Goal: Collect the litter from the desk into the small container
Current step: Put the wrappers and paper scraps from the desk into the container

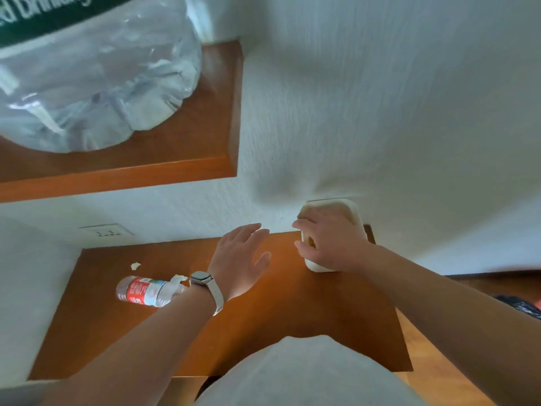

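A small cream container (pixel 348 213) stands at the far right of the brown desk (pixel 263 323), against the wall. My right hand (pixel 328 244) grips it from the front and top. My left hand (pixel 240 259) hovers open over the desk just left of the container, fingers spread, a watch on its wrist. An empty plastic bottle with a red label (pixel 143 291) lies on its side at the left. A crumpled white scrap (pixel 178 278) lies by the bottle's neck, and another white scrap (pixel 135 266) sits farther back left.
A wooden shelf (pixel 175 159) hangs above the desk at the upper left and carries a large clear water jug (pixel 93 83). A wall socket (pixel 106 230) sits behind the desk. White walls close in the back and left. Wooden floor (pixel 439 370) shows at the right.
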A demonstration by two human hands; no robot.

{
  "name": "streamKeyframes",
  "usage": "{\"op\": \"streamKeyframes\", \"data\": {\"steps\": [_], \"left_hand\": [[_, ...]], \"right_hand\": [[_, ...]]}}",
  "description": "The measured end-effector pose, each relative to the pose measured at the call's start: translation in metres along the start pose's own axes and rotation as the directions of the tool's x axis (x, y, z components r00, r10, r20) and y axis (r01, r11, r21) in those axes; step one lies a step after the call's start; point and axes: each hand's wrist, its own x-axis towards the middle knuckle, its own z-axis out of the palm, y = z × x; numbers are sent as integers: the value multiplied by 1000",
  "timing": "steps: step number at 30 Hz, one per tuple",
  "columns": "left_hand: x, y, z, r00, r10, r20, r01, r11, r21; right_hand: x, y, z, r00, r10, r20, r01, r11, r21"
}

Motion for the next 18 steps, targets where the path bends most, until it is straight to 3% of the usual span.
{"op": "streamKeyframes", "data": {"steps": [6,18], "left_hand": [[-27,-56,-7,999,-13,-39,17,993,116],[-85,-190,-14,995,-90,-38,95,984,152]], "right_hand": [[24,-44,8,990,-137,41,140,987,-77],[93,-137,52,959,-228,168,247,964,-99]]}}
